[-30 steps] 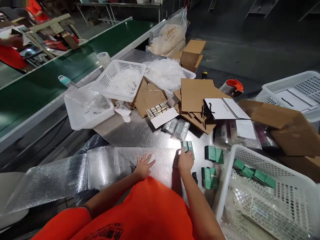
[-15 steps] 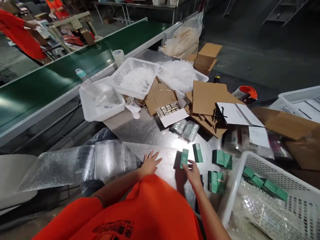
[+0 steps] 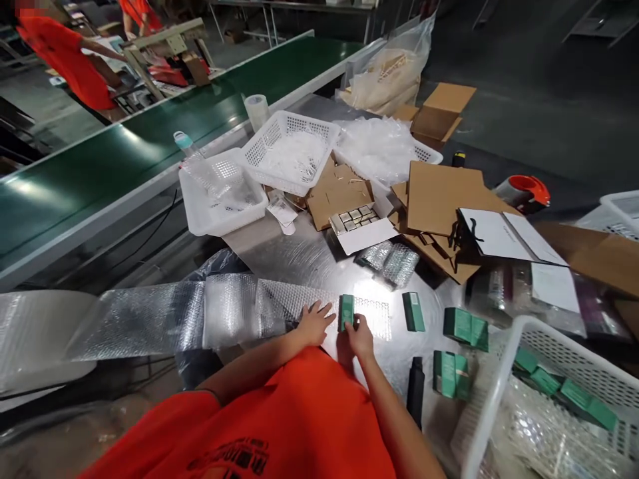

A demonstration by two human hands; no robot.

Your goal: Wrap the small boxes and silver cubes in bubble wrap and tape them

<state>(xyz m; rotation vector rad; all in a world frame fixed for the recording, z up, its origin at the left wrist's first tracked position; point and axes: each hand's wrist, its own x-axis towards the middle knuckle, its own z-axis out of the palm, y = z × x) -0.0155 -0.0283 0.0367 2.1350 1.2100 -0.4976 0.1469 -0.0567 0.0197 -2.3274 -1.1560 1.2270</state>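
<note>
A: Where is the small green cardboard box (image 3: 346,313), please?

B: It is in the right hand (image 3: 360,338), above the strip of clear bubble wrap (image 3: 229,309). The grip pinches its near end between thumb and fingers. I cannot tell if the box touches the wrap.

A: And the left hand (image 3: 316,324)?

B: It lies on the strip with the fingers spread, at about nine o'clock from the box and just beside it.

A: What could go wrong, in your opinion?

B: The box could turn or tip, because it is held only at one end. The strip could also creep toward nine o'clock, where its long part runs beyond the metal tabletop (image 3: 299,259), if the left palm presses too lightly.

A: And at the other side?

B: A second green box (image 3: 413,311) is at three o'clock, well apart. A long black object (image 3: 415,392) is between four and five o'clock; a careless right forearm could push it.
</note>
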